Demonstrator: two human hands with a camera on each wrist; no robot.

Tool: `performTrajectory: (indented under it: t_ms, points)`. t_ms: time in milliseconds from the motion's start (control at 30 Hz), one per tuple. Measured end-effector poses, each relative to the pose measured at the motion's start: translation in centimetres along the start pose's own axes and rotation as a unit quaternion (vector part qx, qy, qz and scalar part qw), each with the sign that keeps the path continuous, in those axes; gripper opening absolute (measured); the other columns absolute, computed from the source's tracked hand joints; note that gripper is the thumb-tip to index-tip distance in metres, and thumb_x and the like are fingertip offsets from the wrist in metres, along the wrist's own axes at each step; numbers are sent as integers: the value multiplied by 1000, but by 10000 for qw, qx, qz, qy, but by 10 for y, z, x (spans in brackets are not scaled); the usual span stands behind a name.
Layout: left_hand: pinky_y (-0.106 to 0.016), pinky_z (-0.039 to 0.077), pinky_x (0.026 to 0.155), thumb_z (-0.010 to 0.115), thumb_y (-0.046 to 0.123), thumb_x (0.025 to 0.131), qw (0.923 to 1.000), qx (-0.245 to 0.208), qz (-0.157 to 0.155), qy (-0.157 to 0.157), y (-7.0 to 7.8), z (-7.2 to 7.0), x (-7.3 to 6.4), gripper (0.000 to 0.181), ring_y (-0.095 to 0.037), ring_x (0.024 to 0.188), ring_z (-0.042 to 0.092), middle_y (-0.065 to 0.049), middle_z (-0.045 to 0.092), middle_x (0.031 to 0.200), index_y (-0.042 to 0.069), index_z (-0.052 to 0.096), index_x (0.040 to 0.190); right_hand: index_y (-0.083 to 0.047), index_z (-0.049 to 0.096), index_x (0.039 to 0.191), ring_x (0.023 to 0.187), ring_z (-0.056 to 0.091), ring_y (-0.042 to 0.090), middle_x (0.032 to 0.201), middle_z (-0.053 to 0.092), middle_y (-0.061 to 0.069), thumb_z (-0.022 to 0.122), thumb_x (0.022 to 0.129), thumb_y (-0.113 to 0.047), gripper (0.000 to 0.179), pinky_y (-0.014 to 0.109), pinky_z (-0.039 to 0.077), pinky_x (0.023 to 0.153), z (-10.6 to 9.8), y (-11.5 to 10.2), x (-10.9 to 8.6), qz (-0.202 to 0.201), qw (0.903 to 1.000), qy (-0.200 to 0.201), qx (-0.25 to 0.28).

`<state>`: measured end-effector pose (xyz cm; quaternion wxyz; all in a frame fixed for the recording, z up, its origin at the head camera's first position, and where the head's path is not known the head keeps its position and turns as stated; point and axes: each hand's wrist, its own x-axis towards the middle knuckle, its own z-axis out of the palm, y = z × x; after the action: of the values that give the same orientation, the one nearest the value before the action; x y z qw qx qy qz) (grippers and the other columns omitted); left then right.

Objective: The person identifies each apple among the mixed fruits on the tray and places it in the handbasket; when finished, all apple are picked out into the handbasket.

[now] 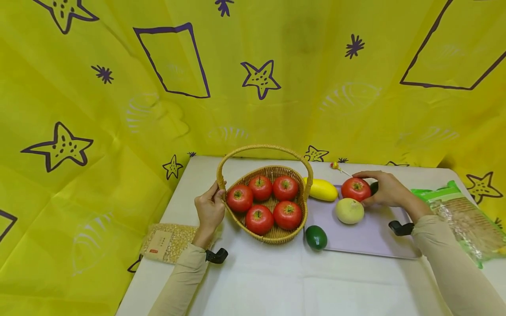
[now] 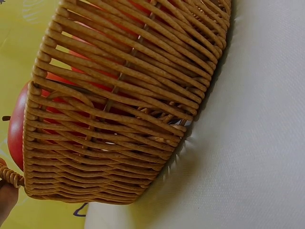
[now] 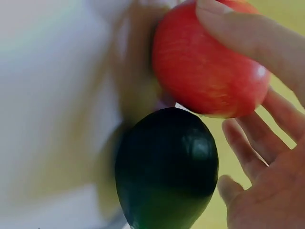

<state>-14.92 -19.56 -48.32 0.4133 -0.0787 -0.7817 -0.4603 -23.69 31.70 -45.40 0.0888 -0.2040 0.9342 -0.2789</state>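
A wicker basket (image 1: 276, 239) with several red apples (image 1: 259, 219) inside stands on the white table, its handle arching over them. At its left side my left hand (image 1: 209, 210) grips the base of the handle (image 2: 10, 177). To the right, my right hand (image 1: 386, 188) holds another red apple (image 1: 356, 188) between thumb and fingers over the lilac tray (image 1: 367, 241). Below that apple in the right wrist view is a dark green avocado-like fruit (image 3: 167, 167), partly hidden by the hand in the head view. A pale yellow-green round fruit (image 1: 349, 211) lies just in front of the held apple.
A yellow oblong fruit (image 1: 323, 190) lies between basket and tray. A green avocado-like fruit (image 1: 316, 238) sits by the tray's left edge. Behind is a lollipop (image 1: 335, 165). Plastic packs flank the scene: pale grains (image 1: 179, 239) left, a green-edged bag (image 1: 454, 215) right.
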Motion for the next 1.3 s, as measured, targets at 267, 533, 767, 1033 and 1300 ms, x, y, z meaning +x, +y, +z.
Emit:
performTrajectory:
  t_ms: [267,533,767,1033,1300]
  points:
    - [-3,51,78,67,-20,87,9999,-43,-86,-67,-3,0,-2,34,-39,90,79,-23,80,101,-11,76,119,-3,59,143,134,54,48,140,62,30,103,66,-22,91,69,42,111,-11,-4,-8,-42,9932,910,726]
    - [0,48,78,69,-20,86,10000,72,-69,0,-4,2,-1,31,-42,88,79,-25,80,99,-13,76,115,2,55,144,107,58,-19,122,60,-27,96,71,3,83,2,48,89,-15,-15,-16,-70,9719,1355,1925]
    - [0,47,79,70,-21,85,10000,60,-28,25,-5,2,-1,32,-40,89,79,-25,80,99,-13,76,115,1,55,148,115,62,-12,130,64,-24,93,72,6,85,9,53,92,-10,-35,-19,-348,9620,1179,2437]
    - [-3,50,79,69,-18,88,10000,13,16,-29,-6,0,-2,31,-38,90,79,-23,80,100,-11,76,117,2,55,152,114,68,-7,135,66,-23,91,75,8,85,14,56,91,-5,-63,-24,-591,9496,891,2945]
    - [-2,50,79,68,-19,87,10000,18,-19,-53,-5,-1,-2,32,-39,91,79,-24,80,101,-12,76,117,5,58,148,115,72,0,138,70,-18,89,71,16,84,19,59,91,4,-96,-34,-895,9389,921,3192]
